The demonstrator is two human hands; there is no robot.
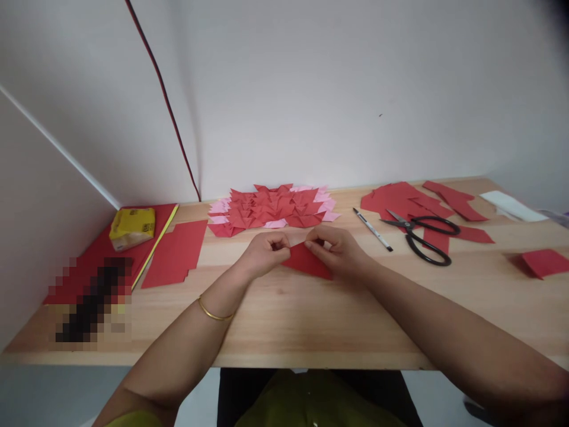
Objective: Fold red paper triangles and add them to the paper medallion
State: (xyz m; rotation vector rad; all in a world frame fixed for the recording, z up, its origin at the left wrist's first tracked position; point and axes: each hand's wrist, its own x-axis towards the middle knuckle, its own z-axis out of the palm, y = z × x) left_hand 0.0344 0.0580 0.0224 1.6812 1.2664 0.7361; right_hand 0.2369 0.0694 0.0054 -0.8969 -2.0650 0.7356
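Between my hands is a small piece of red paper [309,262], held just above the wooden table near the middle. My left hand [269,252] pinches its left edge with thumb and forefinger, and a gold bangle circles that wrist. On the other side, my right hand [335,249] pinches the paper's upper edge with its thumb and fingers, partly covering the right side. Right behind both hands lies a cluster of folded red and pink paper pieces [271,207] with pointed tips, against the wall.
Black-handled scissors [409,225] lie open on red paper scraps [395,198], beside a pen [372,229]. A folded red sheet [544,262] rests far right. At left are a yellow packet [132,227], a cut red sheet [175,255] and a yellow strip [155,246]. The wooden table [311,338] meets walls.
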